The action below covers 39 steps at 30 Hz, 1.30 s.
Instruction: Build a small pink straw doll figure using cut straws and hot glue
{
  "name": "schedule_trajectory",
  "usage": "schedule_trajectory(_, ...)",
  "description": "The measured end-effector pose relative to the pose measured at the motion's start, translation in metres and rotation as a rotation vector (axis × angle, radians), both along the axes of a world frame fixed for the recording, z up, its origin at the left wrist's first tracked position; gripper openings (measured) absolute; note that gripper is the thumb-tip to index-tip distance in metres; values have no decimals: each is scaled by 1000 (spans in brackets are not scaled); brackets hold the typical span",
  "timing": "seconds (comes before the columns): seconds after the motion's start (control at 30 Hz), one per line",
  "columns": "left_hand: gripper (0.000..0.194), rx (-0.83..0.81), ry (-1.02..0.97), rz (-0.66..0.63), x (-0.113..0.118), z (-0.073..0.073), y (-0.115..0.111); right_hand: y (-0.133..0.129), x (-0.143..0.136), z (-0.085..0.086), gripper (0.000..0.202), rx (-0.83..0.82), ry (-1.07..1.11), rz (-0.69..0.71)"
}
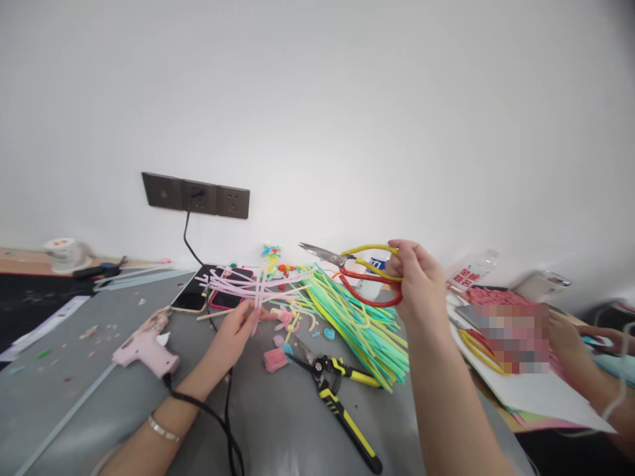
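My right hand [419, 274] is raised above the table, closed round the handles of a pair of scissors [333, 256] with yellow and red grips. Their blades point left and stand slightly apart. Between the fingers of my left hand [243, 327] are pale purple pipe cleaners [260, 285], held upright. More purple pipe cleaners [233, 281] lie behind it, across two phones [191, 291]. A large bundle of green and yellow pipe cleaners [357, 317] spreads below the scissors. Black and yellow pruning shears [342, 416] lie open in front, beside a small pink block [276, 359].
A pink glue gun [149, 350] with a black cable lies left of my forearm. Wall sockets [198, 196] hold a plug. A plastic tub [68, 254] stands far left. At right are a bottle [473, 270], white paper [540, 393], other scissors [479, 350] and another person's hands [570, 337].
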<state>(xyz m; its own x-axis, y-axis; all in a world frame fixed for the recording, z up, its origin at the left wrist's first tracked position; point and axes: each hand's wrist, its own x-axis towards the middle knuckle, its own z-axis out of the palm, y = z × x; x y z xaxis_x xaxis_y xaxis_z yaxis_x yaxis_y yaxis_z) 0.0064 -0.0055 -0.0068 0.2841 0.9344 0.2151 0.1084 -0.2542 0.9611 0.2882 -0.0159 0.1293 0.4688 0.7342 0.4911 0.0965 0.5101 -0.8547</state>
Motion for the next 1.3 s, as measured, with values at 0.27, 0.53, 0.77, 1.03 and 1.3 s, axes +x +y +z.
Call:
schedule_trajectory(0.27,31,29,-65,-123,3,11,-11,5,-70,-79,38,-205,454,362)
schedule_trajectory(0.53,35,-19,-72,-119,5,15,-7,13,-96,-104,36,-207,464,340)
schedule_trajectory(0.77,33,-64,-158,-54,6,8,-6,8,-101,-103,23,-205,170,261)
schedule_trajectory(1.03,33,34,-116,75,-3,10,-3,6,-97,-100,23,-274,-752,187)
schedule_trajectory(1.3,27,55,-101,-8,3,19,-9,1,-109,-114,6,-252,-1119,38)
